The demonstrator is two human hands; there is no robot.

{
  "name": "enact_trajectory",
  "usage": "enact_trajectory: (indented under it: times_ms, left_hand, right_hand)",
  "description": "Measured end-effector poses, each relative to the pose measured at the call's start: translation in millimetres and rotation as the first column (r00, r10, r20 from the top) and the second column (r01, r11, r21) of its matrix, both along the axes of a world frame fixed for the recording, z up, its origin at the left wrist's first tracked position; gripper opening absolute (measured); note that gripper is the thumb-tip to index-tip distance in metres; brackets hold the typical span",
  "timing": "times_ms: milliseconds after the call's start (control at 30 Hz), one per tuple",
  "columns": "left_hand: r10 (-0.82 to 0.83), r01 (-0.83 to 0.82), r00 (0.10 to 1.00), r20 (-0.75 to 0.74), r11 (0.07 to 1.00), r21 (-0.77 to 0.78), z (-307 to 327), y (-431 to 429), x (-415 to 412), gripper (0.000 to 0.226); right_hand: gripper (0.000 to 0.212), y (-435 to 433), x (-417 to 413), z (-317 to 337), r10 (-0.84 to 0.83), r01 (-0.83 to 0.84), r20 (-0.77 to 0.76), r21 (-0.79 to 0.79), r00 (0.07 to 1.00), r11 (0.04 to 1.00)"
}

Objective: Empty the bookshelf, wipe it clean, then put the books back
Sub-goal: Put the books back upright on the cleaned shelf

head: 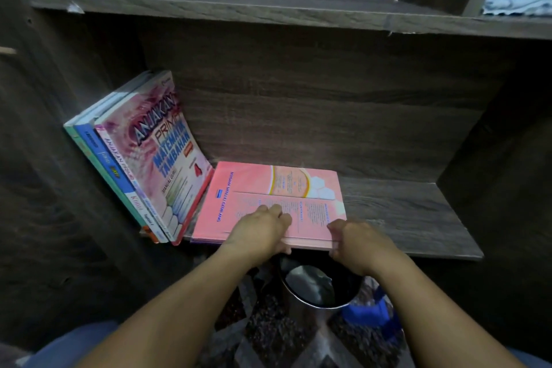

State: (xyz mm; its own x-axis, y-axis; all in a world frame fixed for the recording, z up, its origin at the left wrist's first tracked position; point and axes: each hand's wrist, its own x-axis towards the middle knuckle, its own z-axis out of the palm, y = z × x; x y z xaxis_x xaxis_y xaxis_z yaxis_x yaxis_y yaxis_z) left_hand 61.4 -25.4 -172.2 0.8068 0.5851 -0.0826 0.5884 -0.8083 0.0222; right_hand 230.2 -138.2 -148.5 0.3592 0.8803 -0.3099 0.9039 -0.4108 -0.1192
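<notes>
Our left hand point(263, 228) and right hand point(355, 240) grip the flat pink book point(254, 182); leaning books point(155, 158) at its nine o'clock

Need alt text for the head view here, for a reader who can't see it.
Left hand and right hand grip the front edge of a pink book lying flat on a dark wooden shelf. Several leaning books rest against the left wall; a bucket stands below.

Dim and slightly blurred throughout, with wide-angle bending at the edges; frontal light falls brightest on the pink book point(268, 203), leaving the shelf point(418, 218) corners in deep shadow.
</notes>
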Motion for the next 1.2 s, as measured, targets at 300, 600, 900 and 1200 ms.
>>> enact_trajectory:
  times_ms: [300,600,900,1200]
  left_hand:
    - [-0.132,0.146,0.984,-0.116,0.982,0.120,-18.9,-7.9,0.3,0.057]
    - [-0.164,0.129,0.983,0.081,0.936,0.329,-8.5,-13.6,1.6,0.055]
    - [0.090,-0.157,0.933,0.348,0.973,0.169,23.7,-0.3,4.1,0.073]
    - [0.099,-0.250,0.628,0.772,0.965,0.080,39.9,7.8,-22.6,0.077]
  right_hand:
    - [0.041,3.6,-0.7,-0.3,-0.094,0.092,0.040,0.052,0.995,0.994]
    - [0.049,4.2,1.8,10.3,-0.193,0.213,-0.098,0.280,0.976,0.936]
    - [0.036,2.1,-19.3,12.9,0.027,0.095,-0.142,0.777,0.989,0.622]
    - [0.056,14.2,-41.1,20.2,0.118,0.209,-0.338,0.782,0.934,0.587]
